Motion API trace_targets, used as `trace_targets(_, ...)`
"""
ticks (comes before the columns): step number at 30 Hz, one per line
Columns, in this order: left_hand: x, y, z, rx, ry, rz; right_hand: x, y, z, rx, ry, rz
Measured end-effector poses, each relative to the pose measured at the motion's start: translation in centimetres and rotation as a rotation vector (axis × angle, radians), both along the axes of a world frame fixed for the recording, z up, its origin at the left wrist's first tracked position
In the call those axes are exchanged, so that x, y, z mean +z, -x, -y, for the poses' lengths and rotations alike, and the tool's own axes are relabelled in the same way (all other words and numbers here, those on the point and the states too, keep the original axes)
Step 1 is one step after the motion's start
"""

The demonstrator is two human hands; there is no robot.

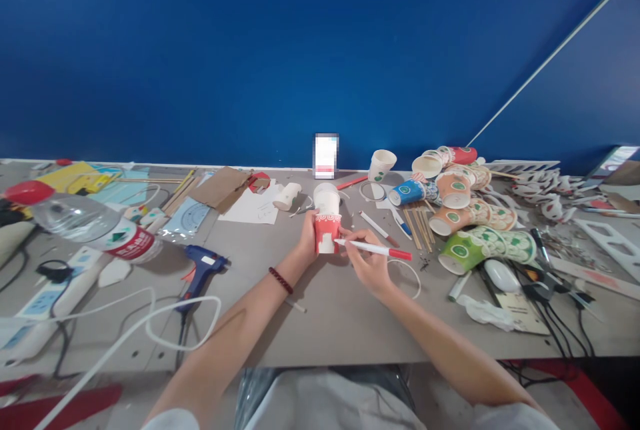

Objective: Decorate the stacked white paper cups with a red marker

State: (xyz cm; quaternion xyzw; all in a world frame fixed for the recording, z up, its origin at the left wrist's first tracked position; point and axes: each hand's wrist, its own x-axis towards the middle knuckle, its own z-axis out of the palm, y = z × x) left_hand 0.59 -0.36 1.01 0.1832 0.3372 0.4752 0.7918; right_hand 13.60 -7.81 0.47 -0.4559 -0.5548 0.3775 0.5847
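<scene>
My left hand (309, 238) is closed around the left side of a red patterned paper cup (329, 225), which has a pale patch on its front. Just behind it stands a white cup (327, 197); I cannot tell whether the two touch. In my right hand (369, 262) is a white marker pen (373, 248) with a red end, held in a writing grip. The pen slants left, its tip at the front of the red cup. My right fingertips are close to the cup's right side.
Stacked paper cups (455, 190) lie to the right, beside wooden sticks (419, 229) and a white mouse (501, 277). Left are a blue glue gun (200, 275), a large bottle (95, 227) and a white cable (150, 313). A phone (326, 157) leans at the blue wall.
</scene>
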Motion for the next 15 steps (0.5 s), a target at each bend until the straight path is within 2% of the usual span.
trace_targets(6, 0.08, 0.07, 0.09, -0.037, -0.018, -0.015, 0.1, 0.03, -0.04, 0.007, 0.001, -0.008)
trace_targets(15, 0.1, 0.05, 0.12, -0.016, -0.002, 0.013, -0.02, -0.02, -0.03, 0.013, -0.019, 0.01)
